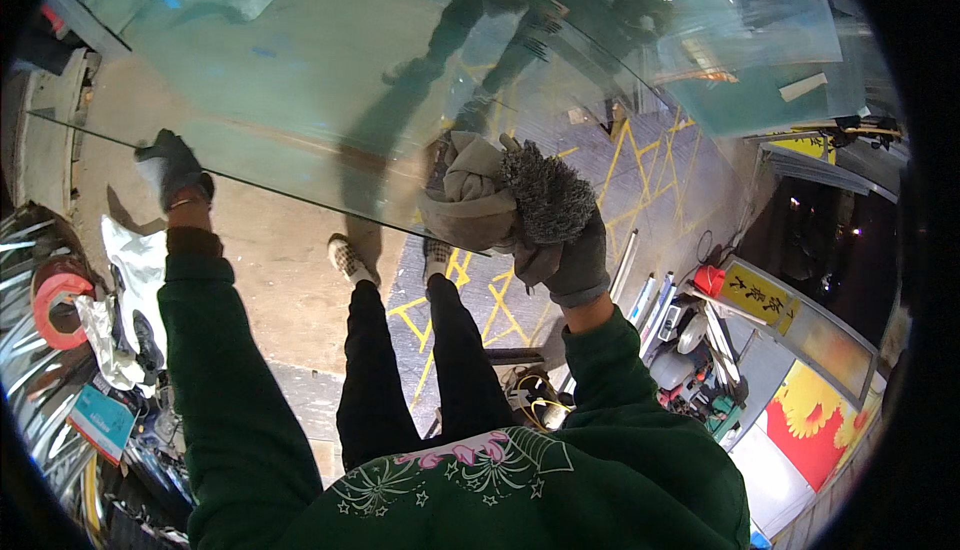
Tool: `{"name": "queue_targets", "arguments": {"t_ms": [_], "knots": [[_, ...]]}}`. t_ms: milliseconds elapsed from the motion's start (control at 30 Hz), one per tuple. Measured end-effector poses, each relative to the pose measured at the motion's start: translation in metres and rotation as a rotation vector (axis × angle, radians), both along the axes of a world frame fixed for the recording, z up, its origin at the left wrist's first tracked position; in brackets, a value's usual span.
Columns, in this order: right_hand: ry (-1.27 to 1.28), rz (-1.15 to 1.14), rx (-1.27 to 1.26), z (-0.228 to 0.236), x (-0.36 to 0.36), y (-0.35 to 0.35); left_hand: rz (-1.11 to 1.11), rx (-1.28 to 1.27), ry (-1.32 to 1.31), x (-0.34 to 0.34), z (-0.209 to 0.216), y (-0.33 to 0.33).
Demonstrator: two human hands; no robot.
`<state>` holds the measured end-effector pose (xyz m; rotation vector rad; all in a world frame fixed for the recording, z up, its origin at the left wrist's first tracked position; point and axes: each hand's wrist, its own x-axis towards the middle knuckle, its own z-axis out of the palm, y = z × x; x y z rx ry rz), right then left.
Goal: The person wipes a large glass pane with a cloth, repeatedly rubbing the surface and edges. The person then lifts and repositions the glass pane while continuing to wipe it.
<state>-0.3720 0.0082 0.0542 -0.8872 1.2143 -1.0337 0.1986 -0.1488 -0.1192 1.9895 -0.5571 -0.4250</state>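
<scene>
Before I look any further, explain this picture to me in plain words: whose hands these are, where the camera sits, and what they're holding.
There is no machine here: these are a person's own two hands, in grey gloves. The camera sits on the person's head and looks down, so the sleeves, legs and shoes show below; its wide lens bends straight edges. The left hand grips the near edge of a large sheet of glass. The right hand holds a bunched cloth and a dark, shaggy pad by the same sheet. Through the glass you see the floor. A red ring lies among clutter at the left, and a red bucket stands at the right.
</scene>
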Motion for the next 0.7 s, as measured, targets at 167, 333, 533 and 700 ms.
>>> {"name": "queue_targets", "arguments": {"t_ms": [167, 333, 533, 700], "knots": [[0.687, 0.366, -0.340, 0.039, 0.064, -0.032, -0.125, 0.070, -0.156, 0.009, -0.016, 0.012], [-0.308, 0.319, 0.242, 0.030, 0.131, -0.083, -0.202, 0.111, -0.191, 0.001, -0.020, 0.015], [0.273, 0.531, 0.221, -0.010, 0.148, -0.092, -0.101, -0.054, 0.043, -0.020, 0.003, 0.017], [-0.032, 0.292, 0.321, 0.007, 0.158, -0.096, -0.181, 0.180, -0.233, -0.029, 0.029, 0.017]]}}
